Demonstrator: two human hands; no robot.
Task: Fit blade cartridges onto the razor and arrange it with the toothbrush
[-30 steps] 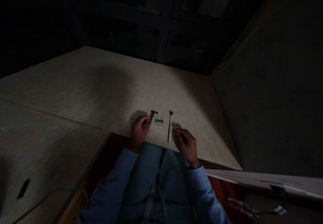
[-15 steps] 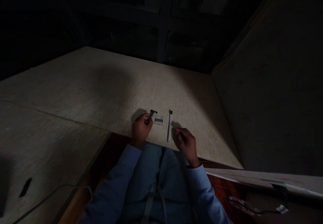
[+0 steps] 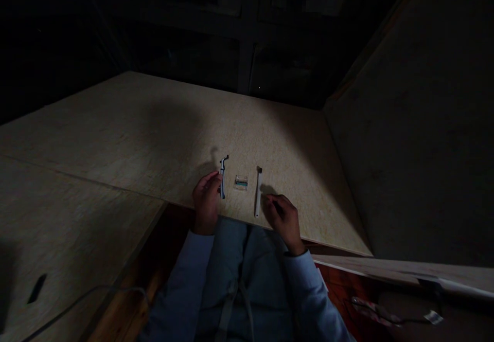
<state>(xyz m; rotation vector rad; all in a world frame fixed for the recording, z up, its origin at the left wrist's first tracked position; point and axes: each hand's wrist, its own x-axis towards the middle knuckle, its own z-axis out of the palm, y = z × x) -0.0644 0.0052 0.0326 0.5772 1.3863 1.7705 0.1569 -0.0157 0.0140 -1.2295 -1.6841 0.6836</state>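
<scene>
In the dim head view, my left hand [image 3: 207,200] grips a razor [image 3: 223,180] by its handle, upright with the head end pointing away from me. A small clear case [image 3: 241,182] with a teal-striped piece inside lies on the table to the right of the razor. Further right is a white toothbrush [image 3: 258,193] with a dark head, lying lengthwise. Beside the toothbrush, my right hand [image 3: 284,218] rests near the table edge, its fingers curled and thumb drawn in. I see nothing sticking out of those fingers.
The pale stone-patterned table [image 3: 247,126] runs back to a dark window. A wall panel [image 3: 424,126] rises on the right. At lower left a grey cable [image 3: 77,295] crosses a second surface, near a small black object [image 3: 37,289].
My left hand has moved slightly left and turned the razor, so its head now points away and more of the handle shows. My right hand has stayed nearly still.
</scene>
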